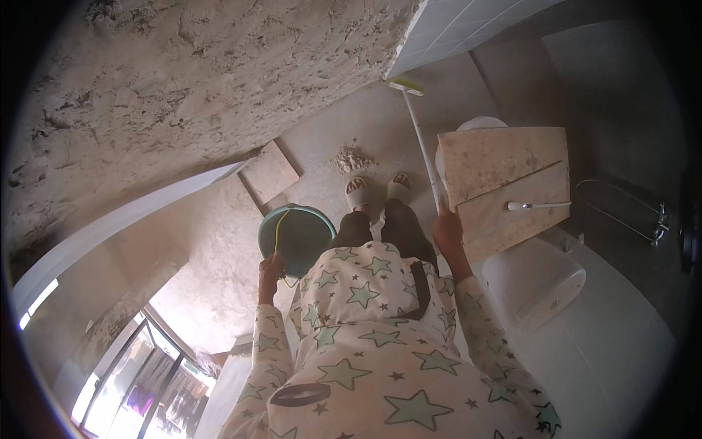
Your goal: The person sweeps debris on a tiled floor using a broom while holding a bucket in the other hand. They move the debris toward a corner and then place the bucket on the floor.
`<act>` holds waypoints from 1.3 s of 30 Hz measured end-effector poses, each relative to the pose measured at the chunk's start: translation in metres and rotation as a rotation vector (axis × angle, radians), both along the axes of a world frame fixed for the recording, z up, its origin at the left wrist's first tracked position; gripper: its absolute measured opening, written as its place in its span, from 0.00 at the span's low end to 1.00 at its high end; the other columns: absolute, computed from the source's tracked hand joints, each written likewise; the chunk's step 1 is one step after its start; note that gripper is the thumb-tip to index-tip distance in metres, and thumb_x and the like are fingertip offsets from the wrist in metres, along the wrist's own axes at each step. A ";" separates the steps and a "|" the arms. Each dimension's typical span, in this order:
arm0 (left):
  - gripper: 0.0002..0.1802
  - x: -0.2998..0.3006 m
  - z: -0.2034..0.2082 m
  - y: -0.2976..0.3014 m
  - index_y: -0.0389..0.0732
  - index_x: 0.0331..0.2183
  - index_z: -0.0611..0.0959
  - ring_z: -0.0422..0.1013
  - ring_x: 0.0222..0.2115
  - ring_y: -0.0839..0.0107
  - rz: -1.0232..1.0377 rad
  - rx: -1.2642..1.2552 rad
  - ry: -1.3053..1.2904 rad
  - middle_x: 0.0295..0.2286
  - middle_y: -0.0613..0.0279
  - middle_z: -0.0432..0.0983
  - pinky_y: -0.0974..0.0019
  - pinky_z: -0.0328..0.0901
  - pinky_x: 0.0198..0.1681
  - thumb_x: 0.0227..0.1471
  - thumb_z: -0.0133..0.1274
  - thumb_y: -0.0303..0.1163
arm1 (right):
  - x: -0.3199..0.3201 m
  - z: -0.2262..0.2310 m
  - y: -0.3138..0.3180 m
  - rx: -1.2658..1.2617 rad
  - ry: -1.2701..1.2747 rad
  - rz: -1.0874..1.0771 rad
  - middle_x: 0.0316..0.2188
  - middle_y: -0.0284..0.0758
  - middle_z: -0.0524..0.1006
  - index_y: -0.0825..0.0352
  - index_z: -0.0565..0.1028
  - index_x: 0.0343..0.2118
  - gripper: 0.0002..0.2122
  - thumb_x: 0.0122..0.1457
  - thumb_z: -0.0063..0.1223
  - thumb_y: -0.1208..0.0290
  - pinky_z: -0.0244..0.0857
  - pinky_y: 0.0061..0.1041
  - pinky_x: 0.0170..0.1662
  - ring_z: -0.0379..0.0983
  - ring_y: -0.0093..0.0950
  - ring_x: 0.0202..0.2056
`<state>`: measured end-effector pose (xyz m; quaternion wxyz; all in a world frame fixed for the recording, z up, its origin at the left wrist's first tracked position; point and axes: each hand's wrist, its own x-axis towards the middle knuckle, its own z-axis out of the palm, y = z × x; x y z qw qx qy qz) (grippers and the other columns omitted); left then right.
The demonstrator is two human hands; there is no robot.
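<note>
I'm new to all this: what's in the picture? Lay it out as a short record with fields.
Left hand: gripping the yellow handle of a green bucket
Right hand: gripping a long pale pole with a yellow-green head
Floor: heap of crumbly rubble ahead of two sandals
Right side: brown board bearing a white handled item, kind unclear
Wall: rough plaster, left

Head view, quantity 1: wide fisheye, left of 2 worn side by side. Faces steeply down the wearer's front; patterned top (387, 366) nearest, left hand (270, 268) and right hand (447, 228) mid-range, floor (380, 124) farther, its upper-left edge at the rough wall (183, 88).
</note>
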<state>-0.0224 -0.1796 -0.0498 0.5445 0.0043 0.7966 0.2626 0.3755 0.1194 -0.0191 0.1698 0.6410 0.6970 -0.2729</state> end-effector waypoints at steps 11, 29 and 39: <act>0.23 0.003 0.001 0.000 0.38 0.23 0.77 0.68 0.17 0.74 -0.027 0.001 0.000 0.16 0.63 0.70 0.68 0.62 0.21 0.58 0.46 0.48 | -0.033 0.013 0.034 -0.099 -0.096 0.173 0.30 0.47 0.77 0.70 0.60 0.59 0.22 0.60 0.37 0.75 0.70 0.41 0.36 0.76 0.44 0.34; 0.21 0.005 0.002 -0.001 0.42 0.24 0.77 0.68 0.16 0.76 0.014 0.044 -0.017 0.16 0.66 0.70 0.71 0.65 0.22 0.60 0.46 0.47 | 0.000 0.004 0.009 -0.192 -0.009 0.316 0.29 0.47 0.77 0.61 0.61 0.60 0.25 0.57 0.44 0.71 0.69 0.43 0.36 0.76 0.44 0.33; 0.21 0.013 0.000 -0.014 0.41 0.25 0.78 0.68 0.17 0.75 0.064 -0.003 -0.030 0.17 0.65 0.70 0.71 0.65 0.22 0.59 0.48 0.48 | 0.026 0.059 0.022 -0.234 0.010 0.274 0.30 0.50 0.76 0.53 0.65 0.59 0.25 0.56 0.42 0.74 0.68 0.44 0.38 0.75 0.48 0.35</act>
